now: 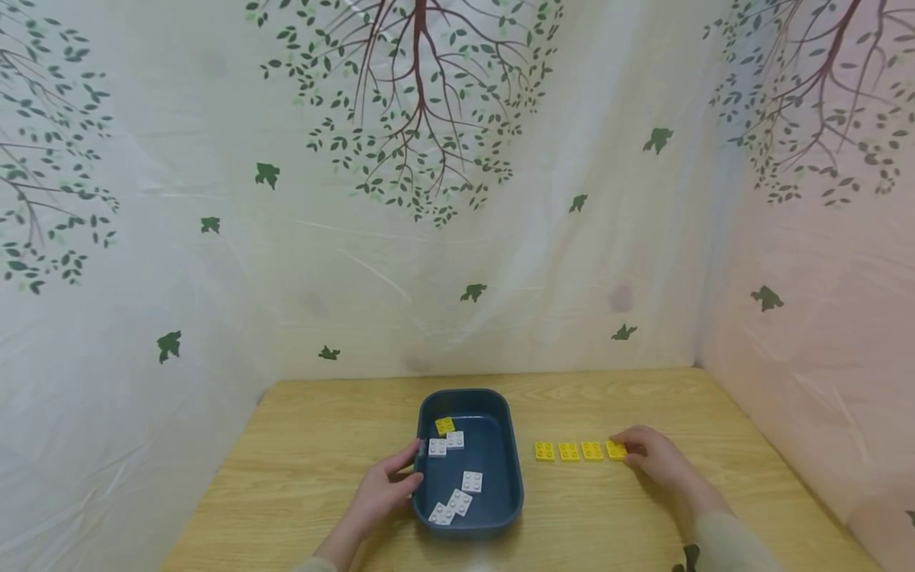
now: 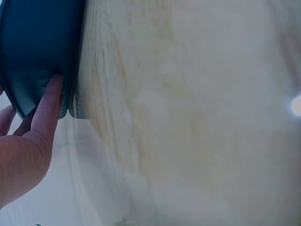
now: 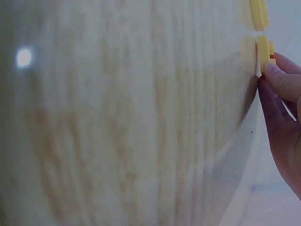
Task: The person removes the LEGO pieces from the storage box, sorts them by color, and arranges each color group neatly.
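Note:
A dark blue tray (image 1: 493,527) stands on the table. Inside it lie several white toy bricks (image 1: 472,481) and one yellow toy brick (image 1: 445,427). My left hand (image 1: 386,486) holds the tray by its left side, thumb against the outer wall (image 2: 35,56) and fingers at the rim. To the right of the tray, yellow bricks (image 1: 568,452) form a straight row with small gaps. At the row's right end my right hand (image 1: 661,457) pinches a yellow brick (image 3: 264,56) between thumb and fingers, studs up, at table level.
The wooden table (image 1: 307,429) carries the tray and the row. Behind it hangs a pale curtain (image 1: 400,318) printed with branches and leaves, with more cloth at both sides. The table's right edge runs beyond my right forearm.

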Available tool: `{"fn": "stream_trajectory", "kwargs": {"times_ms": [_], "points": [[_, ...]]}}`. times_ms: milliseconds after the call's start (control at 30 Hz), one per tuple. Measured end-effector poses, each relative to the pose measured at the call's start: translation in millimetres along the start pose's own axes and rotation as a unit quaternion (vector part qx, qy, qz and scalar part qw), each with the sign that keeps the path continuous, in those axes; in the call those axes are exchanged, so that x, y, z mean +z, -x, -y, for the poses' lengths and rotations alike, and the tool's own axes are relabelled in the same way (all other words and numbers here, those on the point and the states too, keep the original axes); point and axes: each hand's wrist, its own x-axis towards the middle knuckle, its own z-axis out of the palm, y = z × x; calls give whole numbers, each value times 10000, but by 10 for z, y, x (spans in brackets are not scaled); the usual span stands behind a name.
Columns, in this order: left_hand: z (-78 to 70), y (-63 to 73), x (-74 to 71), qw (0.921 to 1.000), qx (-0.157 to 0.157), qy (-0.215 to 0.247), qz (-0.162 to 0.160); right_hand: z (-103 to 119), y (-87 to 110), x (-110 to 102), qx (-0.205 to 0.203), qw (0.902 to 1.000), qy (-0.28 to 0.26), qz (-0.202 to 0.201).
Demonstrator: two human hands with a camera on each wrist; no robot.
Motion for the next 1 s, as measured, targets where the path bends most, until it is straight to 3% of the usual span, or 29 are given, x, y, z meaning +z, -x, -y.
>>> {"fn": "stream_trajectory", "kwargs": {"times_ms": [433,667,833,1000], "points": [[-13,18,25,9999,104,6,-27,-91,-10,25,-26,9998,-195,-17],[-14,25,29,10000,23,-14,-36,-105,34,13,-329,9984,-375,-279],[-21,25,30,9999,-9,-105,-38,-25,57,-1,-245,9976,-439,-469],[-11,28,25,9999,12,-103,-38,167,-19,42,-527,9957,-235,-724]]}}
